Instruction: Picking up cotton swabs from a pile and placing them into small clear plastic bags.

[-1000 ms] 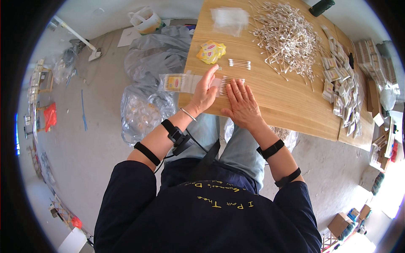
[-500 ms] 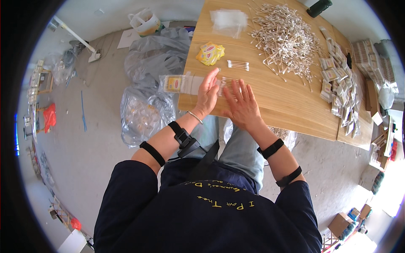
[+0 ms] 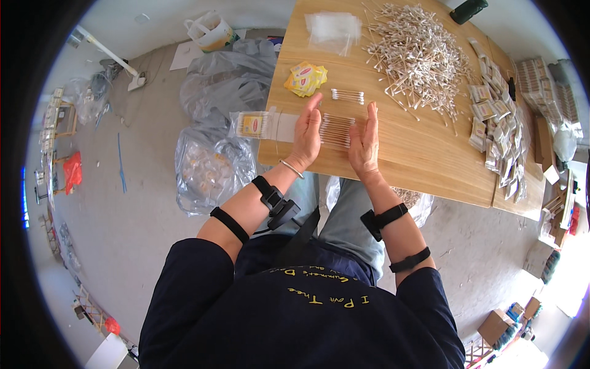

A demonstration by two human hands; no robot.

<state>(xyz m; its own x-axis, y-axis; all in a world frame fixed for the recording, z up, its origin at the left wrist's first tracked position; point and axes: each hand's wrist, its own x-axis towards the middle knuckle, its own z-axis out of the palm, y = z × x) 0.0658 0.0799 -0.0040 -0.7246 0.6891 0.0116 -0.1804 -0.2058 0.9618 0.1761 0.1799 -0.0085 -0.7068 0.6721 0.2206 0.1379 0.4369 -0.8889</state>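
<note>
- counter [image 3: 424, 163]: lt. brown wood, w/ darker grain lines
- swab row btwn. the hands [image 3: 337, 130]: wht. tips, pale sticks
- smaller swab row [image 3: 348, 96]: same, wht. tips & pale sticks
- swab pile [image 3: 421, 58]: mostly wht., w/ tan-ish sticks
- cards [image 3: 305, 79]: bright ylw., w/ wht. & red patches
- filled pack [image 3: 250, 125]: clear, ylw. card inside w/ sm. red patch
- flat bags [image 3: 334, 32]: translucent, whitish
- plastic sheeting [image 3: 227, 80]: grey
- shirt [image 3: 295, 332]: navy, ylw. lettering
- jeans [image 3: 350, 215]: lt. blue, faded
- arm straps [image 3: 410, 261]: blk.
- bangle [image 3: 292, 169]: silvery
- floor [image 3: 153, 197]: grey
- strip on floor [image 3: 121, 163]: blue
- cylinder [image 3: 468, 11]: v. dk. green
</note>
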